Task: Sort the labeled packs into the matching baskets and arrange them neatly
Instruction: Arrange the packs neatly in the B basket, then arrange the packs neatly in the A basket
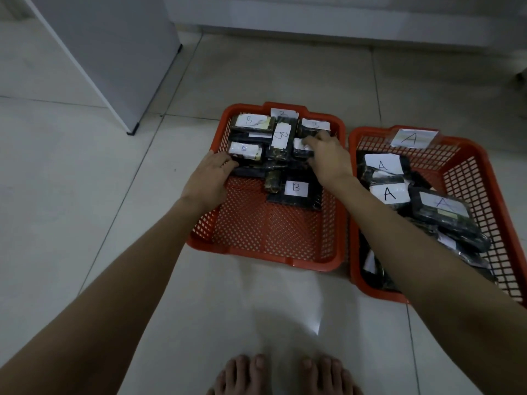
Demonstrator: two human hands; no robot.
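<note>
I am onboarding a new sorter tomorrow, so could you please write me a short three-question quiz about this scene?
1. True or false: both hands are inside the basket tagged A.
2. Multiple choice: the lone B pack nearest the person lies (a) flat on the basket floor, apart from the far cluster's labels, (b) on the tiles, (c) in the A basket.
3. Short answer: which hand reaches the pack by the B basket right wall?

Key
1. False: the left hand and right hand are both in the B basket.
2. a
3. The right hand; its fingers curl onto a pack there, though the grip itself is hidden.
</note>
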